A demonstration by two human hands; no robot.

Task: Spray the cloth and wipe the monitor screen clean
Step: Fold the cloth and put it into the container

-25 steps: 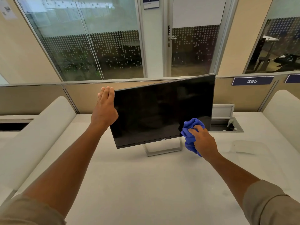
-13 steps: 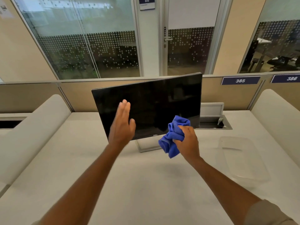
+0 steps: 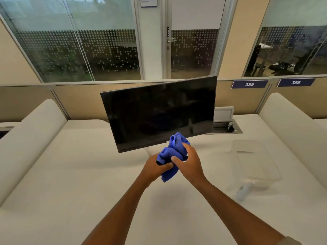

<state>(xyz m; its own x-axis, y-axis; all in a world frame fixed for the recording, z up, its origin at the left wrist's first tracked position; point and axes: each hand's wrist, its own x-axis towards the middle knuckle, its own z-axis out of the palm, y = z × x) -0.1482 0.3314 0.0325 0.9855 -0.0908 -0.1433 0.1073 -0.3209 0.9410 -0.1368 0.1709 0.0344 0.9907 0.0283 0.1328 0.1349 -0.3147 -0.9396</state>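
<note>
One Dell monitor (image 3: 159,114) stands tilted, long axis running 8 to 2 o'clock. Left hand (image 3: 153,168) and right hand (image 3: 190,164) both clutch one bunched blue cloth (image 3: 172,155) at its 6 o'clock edge.

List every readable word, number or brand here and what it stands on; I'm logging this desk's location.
"385": blue plate on the partition.
"386": blue plate beside it.
"PUSH": vertical strip on the glass door.
Brand mark on the monitor bottom bezel: mostly hidden by the blue cloth.
Door sign at top: too blurred to read.
</note>
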